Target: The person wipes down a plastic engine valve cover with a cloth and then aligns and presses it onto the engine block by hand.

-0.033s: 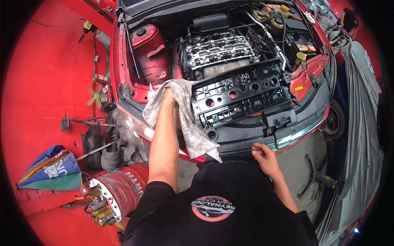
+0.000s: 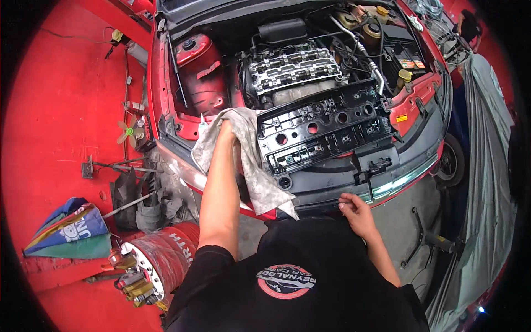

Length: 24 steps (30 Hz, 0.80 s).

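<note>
A grey, stained cloth [image 2: 260,182] is draped over the front left edge of the engine bay, one end hanging past the bumper. My left hand [image 2: 227,131] is tucked into its upper fold, which hides the fingers. Beside the cloth, a black valve cover [image 2: 326,130] lies with its ribbed, hollow inside facing up. My right hand [image 2: 357,213] hovers close to the bumper edge, loosely curled with thumb and fingers apart, and I see nothing in it. Behind the cover, the cylinder head [image 2: 296,69] is uncovered, its camshafts showing.
The car's battery [image 2: 404,52] and a yellow-capped filler [image 2: 406,76] are at the right of the bay. A red drum [image 2: 174,257] with spray cans stands at my left. A grey sheet [image 2: 481,166] hangs on the right. A person [image 2: 470,27] is at the far right.
</note>
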Each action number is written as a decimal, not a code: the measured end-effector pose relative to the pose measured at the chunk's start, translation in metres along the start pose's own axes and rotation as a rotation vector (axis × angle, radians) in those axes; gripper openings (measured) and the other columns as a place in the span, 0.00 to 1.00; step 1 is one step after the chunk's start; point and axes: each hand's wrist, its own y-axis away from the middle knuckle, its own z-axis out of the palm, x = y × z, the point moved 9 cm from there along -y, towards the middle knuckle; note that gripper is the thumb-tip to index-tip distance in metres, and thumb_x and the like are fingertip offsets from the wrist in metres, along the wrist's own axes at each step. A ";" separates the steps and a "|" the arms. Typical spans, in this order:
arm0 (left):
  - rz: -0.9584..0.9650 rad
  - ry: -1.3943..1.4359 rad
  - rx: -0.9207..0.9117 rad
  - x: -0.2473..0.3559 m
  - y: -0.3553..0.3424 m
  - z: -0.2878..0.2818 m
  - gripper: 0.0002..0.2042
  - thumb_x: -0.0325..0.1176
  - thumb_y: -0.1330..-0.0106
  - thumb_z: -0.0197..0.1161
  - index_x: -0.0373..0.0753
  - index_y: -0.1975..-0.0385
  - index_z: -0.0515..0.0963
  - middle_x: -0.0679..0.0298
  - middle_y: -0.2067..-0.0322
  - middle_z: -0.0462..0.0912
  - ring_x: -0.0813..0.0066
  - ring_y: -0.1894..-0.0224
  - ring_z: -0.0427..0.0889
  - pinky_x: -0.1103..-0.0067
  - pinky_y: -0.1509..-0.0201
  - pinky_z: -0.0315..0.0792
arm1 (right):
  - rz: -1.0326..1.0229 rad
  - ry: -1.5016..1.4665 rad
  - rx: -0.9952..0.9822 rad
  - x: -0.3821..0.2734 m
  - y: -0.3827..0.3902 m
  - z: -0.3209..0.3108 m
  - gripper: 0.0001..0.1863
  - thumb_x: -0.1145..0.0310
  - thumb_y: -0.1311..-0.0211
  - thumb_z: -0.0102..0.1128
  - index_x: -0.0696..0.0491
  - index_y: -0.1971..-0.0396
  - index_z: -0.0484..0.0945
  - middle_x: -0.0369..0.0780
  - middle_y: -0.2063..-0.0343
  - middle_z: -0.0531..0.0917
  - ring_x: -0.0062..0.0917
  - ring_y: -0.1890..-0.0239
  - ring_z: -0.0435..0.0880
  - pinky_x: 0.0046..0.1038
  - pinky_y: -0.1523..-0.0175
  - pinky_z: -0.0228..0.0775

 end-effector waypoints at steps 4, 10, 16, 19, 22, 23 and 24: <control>0.013 -0.001 0.000 0.002 -0.005 -0.001 0.10 0.39 0.36 0.56 0.42 0.68 0.82 0.59 0.64 0.84 0.65 0.61 0.82 0.69 0.59 0.76 | 0.020 -0.056 0.010 0.014 -0.008 0.003 0.19 0.70 0.33 0.64 0.58 0.44 0.76 0.41 0.52 0.83 0.20 0.54 0.82 0.24 0.48 0.74; -0.014 -0.007 -0.009 -0.004 0.005 -0.008 0.11 0.42 0.38 0.58 0.45 0.68 0.84 0.60 0.62 0.85 0.65 0.58 0.82 0.70 0.57 0.77 | 0.037 -0.083 0.023 0.006 -0.008 0.002 0.20 0.70 0.33 0.64 0.59 0.44 0.75 0.41 0.52 0.84 0.21 0.53 0.82 0.24 0.47 0.74; -0.287 -0.205 -0.108 -0.011 0.086 -0.037 0.12 0.46 0.40 0.60 0.48 0.68 0.85 0.62 0.60 0.86 0.66 0.56 0.83 0.71 0.55 0.77 | 0.006 -0.121 0.026 -0.020 0.004 0.002 0.22 0.70 0.34 0.65 0.60 0.42 0.74 0.43 0.47 0.81 0.24 0.46 0.79 0.27 0.41 0.71; -0.334 0.014 0.181 0.021 0.148 -0.074 0.11 0.42 0.39 0.60 0.45 0.62 0.82 0.60 0.56 0.83 0.64 0.51 0.79 0.69 0.48 0.73 | -0.274 0.024 -0.140 -0.103 0.018 0.030 0.29 0.68 0.36 0.67 0.59 0.37 0.69 0.45 0.41 0.76 0.28 0.39 0.74 0.31 0.34 0.64; -0.027 0.599 0.638 0.109 0.214 -0.104 0.14 0.37 0.36 0.60 0.41 0.52 0.77 0.57 0.49 0.79 0.60 0.44 0.74 0.66 0.39 0.66 | -0.418 -0.307 -0.386 -0.177 0.030 0.095 0.36 0.63 0.36 0.66 0.58 0.32 0.63 0.44 0.38 0.72 0.30 0.34 0.68 0.34 0.29 0.55; 0.066 0.712 0.710 0.138 0.233 -0.108 0.16 0.35 0.35 0.60 0.40 0.48 0.75 0.55 0.47 0.77 0.59 0.41 0.73 0.65 0.36 0.64 | -0.406 -0.514 -0.475 -0.192 0.031 0.111 0.37 0.61 0.36 0.66 0.58 0.31 0.61 0.44 0.38 0.72 0.30 0.33 0.66 0.34 0.27 0.53; 0.143 0.796 0.752 0.161 0.243 -0.112 0.18 0.33 0.34 0.60 0.38 0.45 0.74 0.54 0.45 0.76 0.58 0.39 0.71 0.64 0.32 0.62 | -0.493 -0.324 -0.457 -0.193 0.023 0.119 0.37 0.59 0.31 0.61 0.58 0.30 0.57 0.42 0.39 0.72 0.27 0.35 0.67 0.32 0.30 0.56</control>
